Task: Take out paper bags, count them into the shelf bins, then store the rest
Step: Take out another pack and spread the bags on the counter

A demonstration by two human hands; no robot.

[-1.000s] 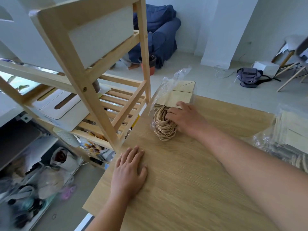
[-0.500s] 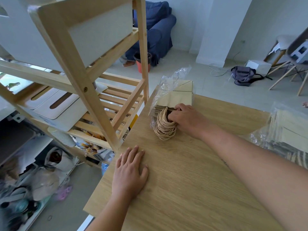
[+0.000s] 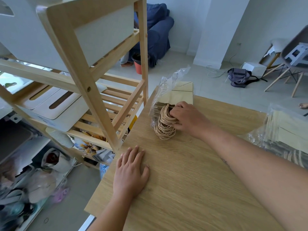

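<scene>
A stack of flat paper bags [image 3: 182, 95] lies in a clear plastic wrapper [image 3: 168, 80] at the far left corner of the wooden table [image 3: 191, 189]. Their twisted rope handles [image 3: 164, 126] bunch out toward me. My right hand [image 3: 188, 117] curls its fingers round the upper handles of that bunch. Flat on the table near its left edge rests my left hand [image 3: 130, 170], fingers straight. A second wrapped pack of paper bags [image 3: 286, 130] sits at the table's right edge.
A wooden shelf [image 3: 83, 77] stands left of the table, with a large white bin [image 3: 50, 30] on top and white lidded bins [image 3: 56, 105] one level down. Clutter fills the floor below. A blue sofa [image 3: 156, 34], a backpack [image 3: 240, 77] and chairs stand beyond.
My right hand has curled tighter into the rope handles and lifted the top ones a little. The left hand stays flat in place.
</scene>
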